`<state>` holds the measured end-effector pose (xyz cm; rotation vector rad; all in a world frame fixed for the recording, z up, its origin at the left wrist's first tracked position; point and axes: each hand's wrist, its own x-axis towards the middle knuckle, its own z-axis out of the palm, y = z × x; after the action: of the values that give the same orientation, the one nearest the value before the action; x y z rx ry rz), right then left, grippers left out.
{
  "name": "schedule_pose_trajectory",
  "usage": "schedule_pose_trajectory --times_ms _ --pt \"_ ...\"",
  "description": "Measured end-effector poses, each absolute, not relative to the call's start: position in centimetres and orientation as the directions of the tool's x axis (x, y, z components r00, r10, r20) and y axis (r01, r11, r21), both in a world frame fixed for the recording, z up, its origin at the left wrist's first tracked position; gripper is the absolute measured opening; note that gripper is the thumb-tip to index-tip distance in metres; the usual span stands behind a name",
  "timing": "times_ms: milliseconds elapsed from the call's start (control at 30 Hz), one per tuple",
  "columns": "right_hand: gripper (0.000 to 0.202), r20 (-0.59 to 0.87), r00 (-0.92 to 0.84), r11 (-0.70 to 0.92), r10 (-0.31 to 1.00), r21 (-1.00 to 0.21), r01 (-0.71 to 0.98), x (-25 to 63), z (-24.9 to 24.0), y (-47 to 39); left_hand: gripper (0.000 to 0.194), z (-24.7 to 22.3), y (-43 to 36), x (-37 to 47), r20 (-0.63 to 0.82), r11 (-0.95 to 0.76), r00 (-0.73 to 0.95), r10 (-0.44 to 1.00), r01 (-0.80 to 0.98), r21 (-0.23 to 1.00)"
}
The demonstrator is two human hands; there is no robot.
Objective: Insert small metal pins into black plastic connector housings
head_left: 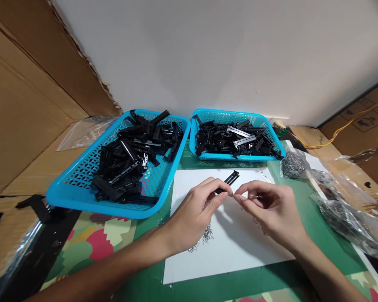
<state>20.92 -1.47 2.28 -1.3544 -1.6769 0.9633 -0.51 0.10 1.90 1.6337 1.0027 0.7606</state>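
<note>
My left hand [195, 214] is closed on a slim black plastic part [232, 177], whose slotted end sticks up past the fingers. Close beside it, my right hand [275, 207] pinches thumb and forefinger together by the part's lower end. What sits in that pinch is too small and covered to name. Both hands are above a white sheet [233, 258]. Small wire pieces, perhaps springs [207, 235], lie in a loose pile on the sheet beside my left hand. More small wire pieces [258, 226] are partly hidden by my right hand.
A blue basket [113, 213] of black plastic parts stands at the left, another blue basket [236, 157] at the back. Clear bags of small dark metal pieces [292, 163] lie at the right. A yellow wire [335, 135] crosses the cardboard [368, 109] there.
</note>
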Motion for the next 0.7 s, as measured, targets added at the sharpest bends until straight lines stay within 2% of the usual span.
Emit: schedule_pose_trajectory --times_ms 67,133,167,267,433,567,700 --pt "0.023 0.034 -0.065 0.058 0.997 -0.908 0.415 21.6 2.3 -1.0 0.028 1.8 -0.1 -0.6 -0.014 -0.121 0.458 0.889 0.264 0.957" --pt "0.026 0.039 0.014 0.027 0.999 -0.880 0.475 22.3 2.3 -0.6 0.046 1.6 -0.2 -0.6 -0.030 -0.118 0.460 0.887 0.289 0.950" --pt "0.027 0.045 0.039 0.019 0.998 -0.862 0.506 22.6 2.3 -0.4 0.048 1.5 -0.2 -0.6 -0.027 -0.131 0.471 0.882 0.299 0.945" --pt "0.032 0.006 0.029 -0.011 1.000 -0.834 0.551 22.9 2.3 -0.1 0.032 1.2 -0.2 -0.6 0.024 -0.219 0.521 0.853 0.315 0.924" --pt "0.031 -0.132 -0.090 -0.055 0.987 -0.811 0.583 22.0 1.6 0.2 0.027 0.8 0.1 -0.6 0.066 -0.311 0.507 0.859 0.416 0.854" --pt "0.026 -0.132 -0.078 -0.057 0.988 -0.789 0.611 21.5 1.1 0.4 0.019 0.7 0.3 -0.6 0.033 -0.353 0.557 0.830 0.480 0.803" --pt "0.022 -0.106 -0.070 -0.038 0.992 -0.769 0.638 21.4 1.0 0.4 0.020 0.7 0.3 -0.6 0.038 -0.411 0.613 0.789 0.481 0.774"
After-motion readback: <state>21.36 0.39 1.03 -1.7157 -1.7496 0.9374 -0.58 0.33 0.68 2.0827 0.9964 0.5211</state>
